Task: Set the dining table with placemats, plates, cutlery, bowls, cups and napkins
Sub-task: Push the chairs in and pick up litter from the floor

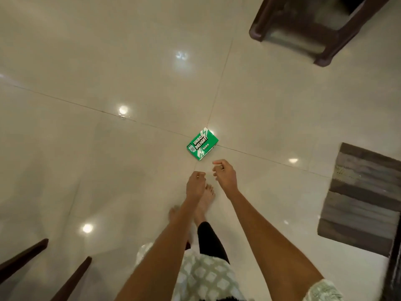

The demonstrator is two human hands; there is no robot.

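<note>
Hands: left hand [196, 185] and right hand [224, 175] loosely curled, holding nothing, just short of box
Box: green rectangular cardboard box [202, 144] flat on glossy cream tiled floor [108, 72]

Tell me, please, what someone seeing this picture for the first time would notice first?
The eye goes to the bright green box lying alone on the glossy pale tiled floor, right at a crossing of tile joints. Just short of it, the left hand and right hand reach down with loosely curled fingers, holding nothing. A striped grey rug lies at the right edge.
</note>
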